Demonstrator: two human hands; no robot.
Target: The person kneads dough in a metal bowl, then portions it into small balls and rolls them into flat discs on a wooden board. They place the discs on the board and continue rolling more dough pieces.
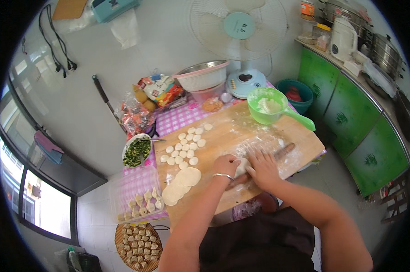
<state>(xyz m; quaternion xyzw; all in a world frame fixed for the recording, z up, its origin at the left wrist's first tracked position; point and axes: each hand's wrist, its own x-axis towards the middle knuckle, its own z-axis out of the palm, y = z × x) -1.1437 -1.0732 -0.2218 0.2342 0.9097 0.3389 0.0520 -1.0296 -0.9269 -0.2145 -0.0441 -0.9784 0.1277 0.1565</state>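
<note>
At the near side of a floured wooden board (222, 136), my left hand (226, 166), with a bracelet at the wrist, pinches the edge of a dough wrapper (241, 168). My right hand (264, 170) lies over a wooden rolling pin (285, 151), fingers stretched forward. The pin slants across the board, its middle hidden by the hand and dough. Left of my hands, several rolled wrappers (188, 176) overlap in a stack. Beyond them sit several small flattened dough pieces (183, 147). A green plastic scoop (264, 117) of flour rests at the board's far right.
Left of the board are a bowl of chopped green filling (137, 151) and a clear plastic box (121, 190) with several dumplings. Lower down, a round woven tray (123, 251) bears more dumplings. A fan (245, 83), a basin (205, 76) and bagged food (160, 90) stand behind.
</note>
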